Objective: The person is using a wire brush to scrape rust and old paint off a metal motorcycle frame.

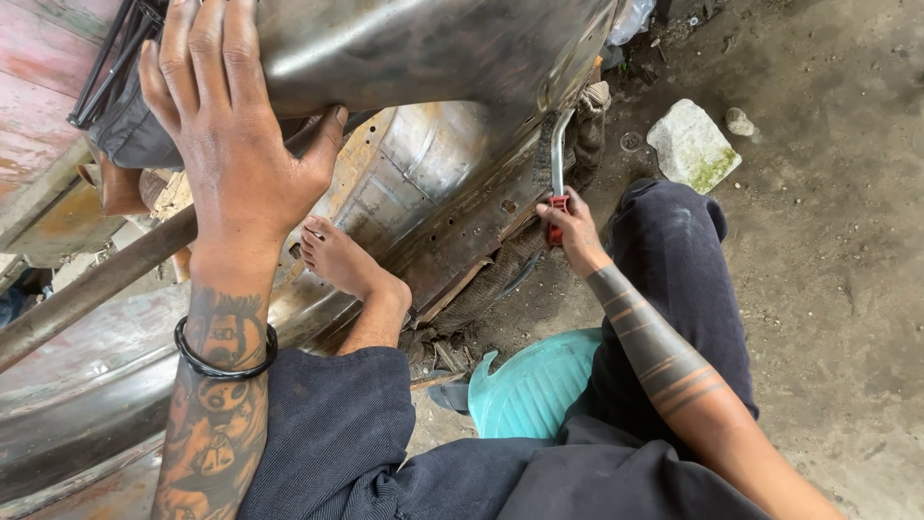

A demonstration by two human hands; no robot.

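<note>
I see the big bare-metal body panel [433, 58] filling the upper left, my left hand [231, 135] spread open and pressed flat on its curved top. Low at the panel's edge, my right hand [575, 229] is clenched around the red handle of a wire brush [557, 164], bristles against the seam, with a bare foot [342, 258] braced on the metal.

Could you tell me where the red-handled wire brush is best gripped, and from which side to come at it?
Grip the wire brush by its red handle end, the lower end, where the right hand already wraps it. Come from below, on the person's side: its metal neck runs up against the bare metal panel, leaving only the handle free.
</note>
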